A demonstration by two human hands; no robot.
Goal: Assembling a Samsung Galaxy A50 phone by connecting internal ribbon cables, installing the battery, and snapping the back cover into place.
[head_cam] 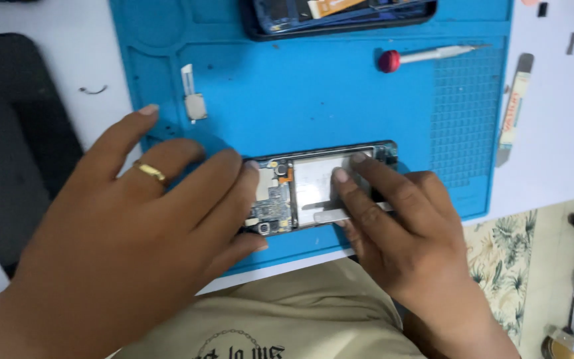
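Note:
An opened phone (pixel 300 189) lies on a blue work mat (pixel 340 100), its circuit board and white battery exposed. My left hand (pixel 134 226), with a gold ring on one finger, rests fingers spread on the mat and steadies the phone's left end. My right hand (pixel 393 226) lies over the phone's right part and grips a thin flat metal pry tool (pixel 323 216), its tip at the battery's lower edge. Two fingers press on the battery.
A red-capped screwdriver (pixel 426 56) lies on the mat at upper right. Another phone body (pixel 340 14) sits at the mat's top edge. A small flex part (pixel 194 103) lies upper left. A flat spudger (pixel 514 110) rests on the white table. A dark pad (pixel 14 139) is at left.

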